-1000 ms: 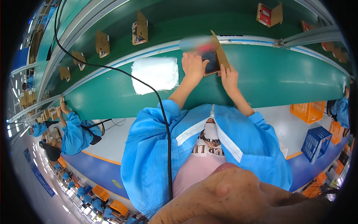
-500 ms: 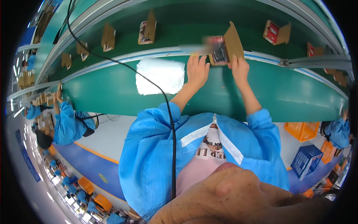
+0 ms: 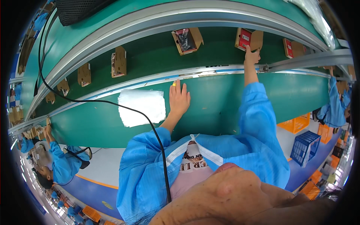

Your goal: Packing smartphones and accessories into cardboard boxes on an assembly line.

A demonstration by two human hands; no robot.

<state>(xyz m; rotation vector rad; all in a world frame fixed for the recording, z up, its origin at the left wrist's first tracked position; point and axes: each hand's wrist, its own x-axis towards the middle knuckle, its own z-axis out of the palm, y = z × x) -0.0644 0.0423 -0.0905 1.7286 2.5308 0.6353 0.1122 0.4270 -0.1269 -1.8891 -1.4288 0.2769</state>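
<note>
My right hand (image 3: 252,57) reaches out to the far right, its fingers closed on the near edge of an open cardboard box (image 3: 237,40). A red packet (image 3: 245,36) with a white label lies in that box, close to my fingertips. On the green table, my left hand (image 3: 180,100) rests palm down with fingers spread, holding nothing. A yellow band wraps one of its fingertips. Left of it lies a stack of clear-white plastic bags (image 3: 141,108). Beyond, on the dark green belt, sits another open cardboard box (image 3: 198,36) containing a black item in clear plastic (image 3: 184,40).
Several more open boxes stand along the belt, such as one cardboard box (image 3: 120,62) at left. A metal rail (image 3: 210,71) separates table and belt, and a metal frame bar (image 3: 180,14) arches above. A black cable (image 3: 108,101) crosses the view. Co-workers sit at both sides.
My hands have left the box with the black item, which now sits on the belt. My right hand has moved to a red-packet box; my left has flattened on the table. The view has shifted.
</note>
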